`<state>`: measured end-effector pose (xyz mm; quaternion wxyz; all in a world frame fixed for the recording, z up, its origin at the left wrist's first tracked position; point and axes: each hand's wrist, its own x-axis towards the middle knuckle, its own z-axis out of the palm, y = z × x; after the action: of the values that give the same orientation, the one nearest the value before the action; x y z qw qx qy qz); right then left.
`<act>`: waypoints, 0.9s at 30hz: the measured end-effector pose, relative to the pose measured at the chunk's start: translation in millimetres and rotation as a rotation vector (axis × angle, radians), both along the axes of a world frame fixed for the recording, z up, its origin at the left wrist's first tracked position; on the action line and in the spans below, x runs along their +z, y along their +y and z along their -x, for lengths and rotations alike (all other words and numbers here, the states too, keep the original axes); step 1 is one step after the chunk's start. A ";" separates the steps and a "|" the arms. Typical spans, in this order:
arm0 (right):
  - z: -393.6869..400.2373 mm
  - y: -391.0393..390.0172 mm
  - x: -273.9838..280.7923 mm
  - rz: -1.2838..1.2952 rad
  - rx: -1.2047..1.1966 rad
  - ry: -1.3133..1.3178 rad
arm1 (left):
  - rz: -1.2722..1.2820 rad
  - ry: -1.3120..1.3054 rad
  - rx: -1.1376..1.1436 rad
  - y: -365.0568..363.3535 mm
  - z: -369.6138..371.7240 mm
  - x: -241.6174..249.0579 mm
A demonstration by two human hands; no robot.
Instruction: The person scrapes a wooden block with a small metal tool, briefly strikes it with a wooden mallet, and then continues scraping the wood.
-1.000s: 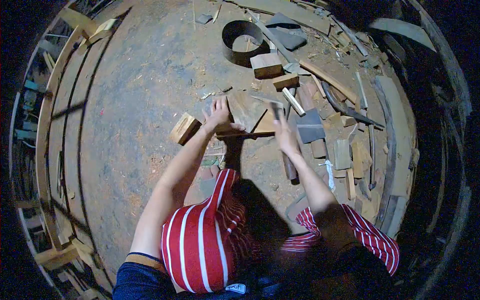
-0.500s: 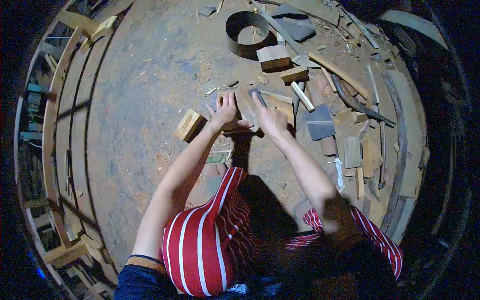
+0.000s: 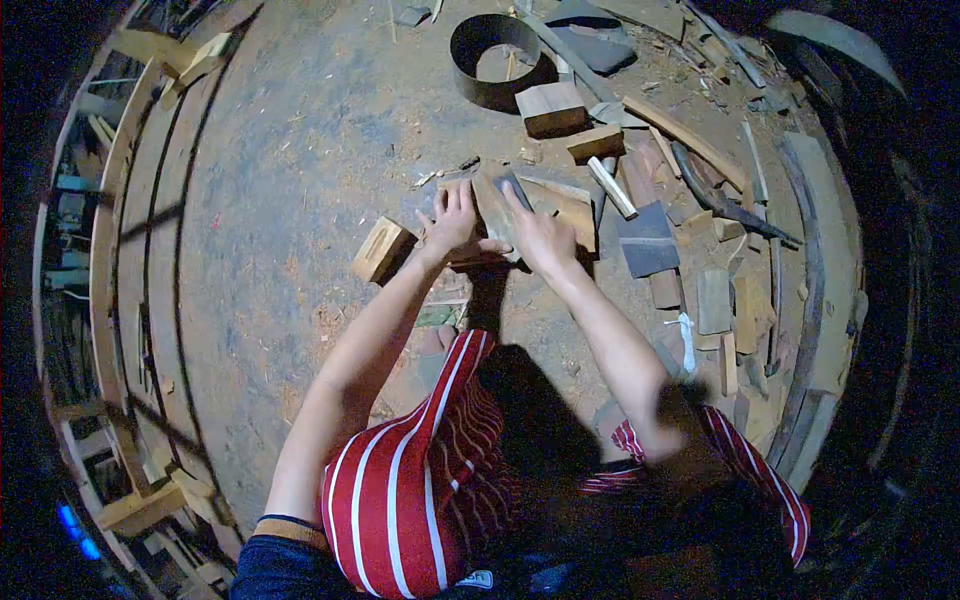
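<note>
A tilted piece of wood [image 3: 489, 204] lies on the ground between my hands. My left hand [image 3: 450, 225] holds its left side, fingers spread along the edge and thumb stretched across the near end. My right hand [image 3: 543, 238] presses a small dark grey piece [image 3: 515, 188], which looks like sandpaper, onto the wood. Its index finger points forward along the grey piece and the other fingers curl under, partly hidden. Right of this hand is another pale wooden piece [image 3: 572, 206]. A wooden block [image 3: 382, 249] lies to the left of my left hand.
Beyond my hands stand a dark metal ring [image 3: 494, 88] and two wooden blocks [image 3: 552, 108]. To the right are a dark grey sheet [image 3: 649, 240], a pale stick [image 3: 611, 187], a long curved tool [image 3: 720, 205] and several offcuts. My knees wear red striped cloth [image 3: 390, 500].
The view has shifted slightly, so the items on the right appear a little lower and farther right. Both hands keep nearly the same place on the wood.
</note>
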<state>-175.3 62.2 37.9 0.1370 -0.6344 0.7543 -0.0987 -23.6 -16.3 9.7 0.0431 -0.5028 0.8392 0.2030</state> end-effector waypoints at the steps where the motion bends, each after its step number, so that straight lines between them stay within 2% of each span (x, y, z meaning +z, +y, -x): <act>1: -2.3 -16.4 -1.0 0.007 -0.008 -0.005 | 0.000 0.009 0.004 -2.6 -2.2 -7.2; 4: -1.4 -42.9 -14.1 0.039 0.005 0.031 | -0.066 -0.051 0.023 -9.5 0.1 -4.2; 5: 1.4 -36.3 -10.3 0.045 -0.003 0.039 | -0.097 -0.045 0.022 -10.8 1.1 -7.5; 7: 1.0 -8.2 -4.7 -0.014 -0.006 -0.015 | -0.081 -0.054 -0.003 -0.9 3.8 19.4; 9: 1.2 29.0 -2.5 -0.056 -0.008 -0.073 | -0.106 -0.094 0.012 -1.7 3.6 19.5; 11: -0.9 59.5 3.9 -0.115 -0.045 -0.011 | -0.124 -0.114 0.017 -3.3 2.6 13.2; 15: 0.2 48.9 1.2 -0.141 -0.043 -0.031 | -0.070 -0.078 -0.003 -5.5 1.6 0.0; 18: -0.1 4.3 -9.5 -0.004 -0.031 -0.042 | -0.046 -0.079 0.001 -5.4 2.3 1.3; 22: 4.6 10.9 -15.4 0.107 0.001 0.011 | -0.040 -0.070 0.010 -5.3 2.8 0.7; 24: 3.3 47.8 -4.4 -0.016 -0.022 0.073 | -0.048 -0.066 0.037 -4.5 2.5 0.1; 27: 5.2 85.0 2.6 -0.115 -0.039 0.011 | -0.073 -0.078 0.071 -4.1 -0.6 -2.9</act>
<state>-180.5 147.2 40.5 0.1670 -0.6112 0.7718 -0.0544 -23.0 -20.4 6.8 0.0869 -0.5378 0.8105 0.2152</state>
